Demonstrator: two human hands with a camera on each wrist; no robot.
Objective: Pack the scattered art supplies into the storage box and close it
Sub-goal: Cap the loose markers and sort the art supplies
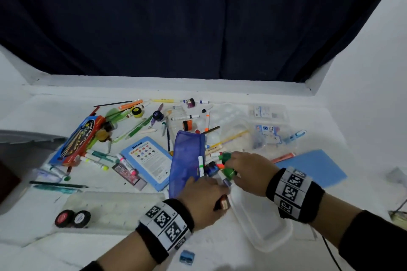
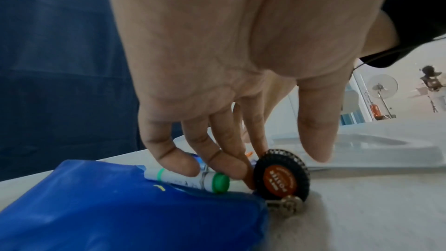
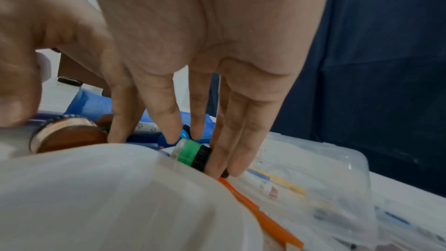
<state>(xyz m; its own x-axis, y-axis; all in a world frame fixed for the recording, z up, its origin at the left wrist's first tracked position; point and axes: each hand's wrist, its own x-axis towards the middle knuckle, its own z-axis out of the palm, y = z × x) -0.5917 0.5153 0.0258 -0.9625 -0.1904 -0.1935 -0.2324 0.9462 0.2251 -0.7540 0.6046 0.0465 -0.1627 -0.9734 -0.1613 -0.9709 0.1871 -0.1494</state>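
Note:
My left hand (image 1: 211,191) (image 2: 272,159) reaches down at the near end of a blue mesh pouch (image 1: 186,160) (image 2: 108,207). Its fingertips (image 2: 183,165) press a white marker with a green cap (image 2: 193,179) lying on the pouch, and the index finger touches a black-capped brown paint jar (image 1: 223,203) (image 2: 281,177); the thumb stays clear of it. My right hand (image 1: 231,168) (image 3: 149,133) hovers beside it, straight fingers (image 3: 231,159) touching a green paint jar (image 1: 230,172) (image 3: 193,153). Both hands grip nothing.
A white translucent plastic tray (image 1: 262,224) (image 3: 108,198) lies under my right wrist. Markers, pencils, paint jars, a crayon box (image 1: 77,140) and a light blue card (image 1: 149,160) litter the table. Clear plastic boxes (image 1: 268,114) stand far right, a grey bin (image 1: 22,138) far left.

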